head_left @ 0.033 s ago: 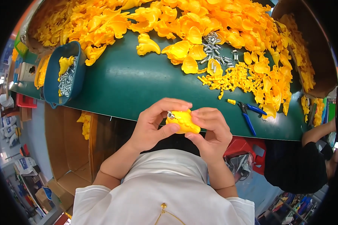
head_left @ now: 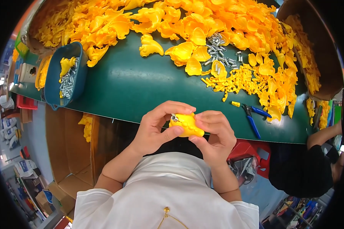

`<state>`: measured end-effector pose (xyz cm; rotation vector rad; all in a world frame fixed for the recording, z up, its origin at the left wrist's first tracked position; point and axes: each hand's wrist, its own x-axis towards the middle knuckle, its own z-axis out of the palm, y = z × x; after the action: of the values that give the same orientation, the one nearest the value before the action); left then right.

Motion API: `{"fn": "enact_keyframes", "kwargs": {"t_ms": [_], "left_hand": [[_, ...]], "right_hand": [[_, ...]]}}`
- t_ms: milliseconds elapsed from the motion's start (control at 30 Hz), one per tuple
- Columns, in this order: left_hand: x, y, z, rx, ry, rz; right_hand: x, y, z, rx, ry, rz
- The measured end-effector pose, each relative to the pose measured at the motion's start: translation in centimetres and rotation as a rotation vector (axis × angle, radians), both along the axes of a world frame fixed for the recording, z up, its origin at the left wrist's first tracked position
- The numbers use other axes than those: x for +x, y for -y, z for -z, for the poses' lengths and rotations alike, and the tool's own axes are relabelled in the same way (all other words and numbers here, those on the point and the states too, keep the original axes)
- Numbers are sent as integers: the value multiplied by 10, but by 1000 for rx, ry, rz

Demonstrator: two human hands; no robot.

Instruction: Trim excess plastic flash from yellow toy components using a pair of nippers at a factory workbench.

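Blue-handled pliers (head_left: pixel 253 127) on a green table (head_left: pixel 133 84)

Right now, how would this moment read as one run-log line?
hands: both holding yellow piece | tube: at piece's left end | pliers: on table

Bright light left a pale sheen on the green tabletop (head_left: pixel 114 84), and white glare bleached a patch at the far left. Fisheye distortion curved the tabletop's front edge; black filled the corners.

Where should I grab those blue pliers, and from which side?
I'd probably take the pliers by both blue grips, coming from the near right: these spread apart toward the near side and right, while the metal nose points away and left.
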<state>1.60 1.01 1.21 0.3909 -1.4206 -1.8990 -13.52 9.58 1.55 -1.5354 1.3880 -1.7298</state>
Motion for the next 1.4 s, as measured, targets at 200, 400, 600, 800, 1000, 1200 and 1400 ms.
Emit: {"fn": "enact_keyframes", "kwargs": {"t_ms": [200,400,600,800,1000,1200,1400], "left_hand": [[0,-4,1,-83,61,-100],[1,-8,0,-302,190,-226],[36,0,-7,-480,313,-363],[174,0,-74,-667,1274,-581],[158,4,-70,-516,1400,-542],[32,84,-38,-1217,999,-374],[2,125,-15,-1472,1183,-367]], "right_hand": [[4,2,-3,56,29,39],[9,5,-4,83,39,69],[12,27,-8,52,-107,-131],[-35,64,-21,279,-535,176],[-45,97,-16,238,-721,221],[-39,100,-11,318,-741,186],[-35,80,-8,310,-823,124]]}}
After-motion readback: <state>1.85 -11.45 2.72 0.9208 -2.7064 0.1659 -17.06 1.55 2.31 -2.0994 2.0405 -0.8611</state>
